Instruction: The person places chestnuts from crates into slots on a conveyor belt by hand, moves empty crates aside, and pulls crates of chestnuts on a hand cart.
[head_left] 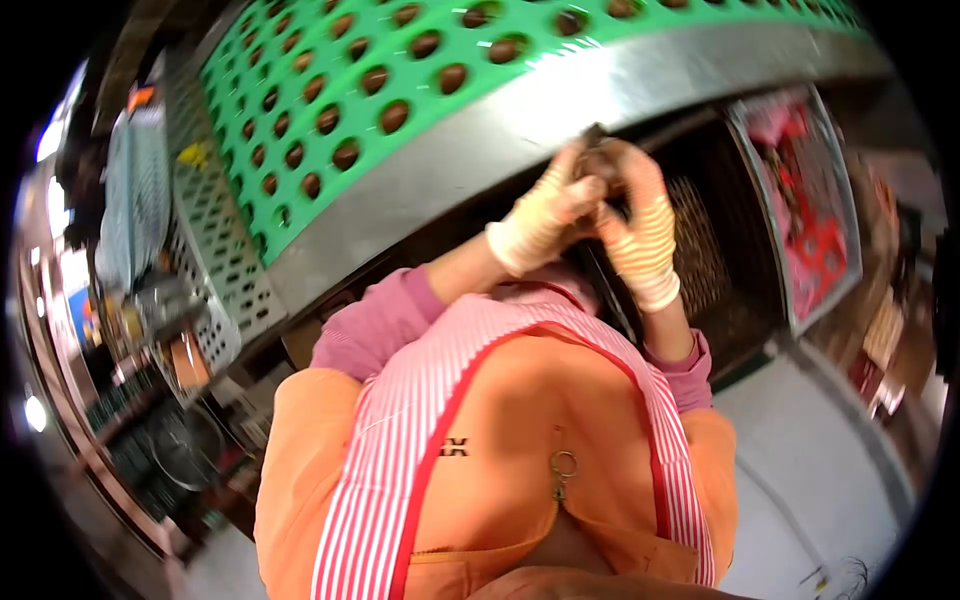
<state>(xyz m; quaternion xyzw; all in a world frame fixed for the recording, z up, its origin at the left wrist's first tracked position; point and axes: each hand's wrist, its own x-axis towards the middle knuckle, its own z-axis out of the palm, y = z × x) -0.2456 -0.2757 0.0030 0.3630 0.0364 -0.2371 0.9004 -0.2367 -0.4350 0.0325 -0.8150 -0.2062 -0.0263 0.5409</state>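
Gloves with white cuffs and yellow-orange ribbed palms cover both my hands. My left hand and my right hand meet in front of the metal edge, with fingers closed around a small dark brown object. Fingers hide part of this object and the rest is blurred, so its kind is not clear. Just beyond the hands lies a green sheet full of round holes, with brown rounded shapes showing in them.
A broad metal ledge borders the green sheet. To the right stand a dark crate and a bin with a pale liner holding red and pink pieces. A perforated metal tray and a bluish mesh basket are at left.
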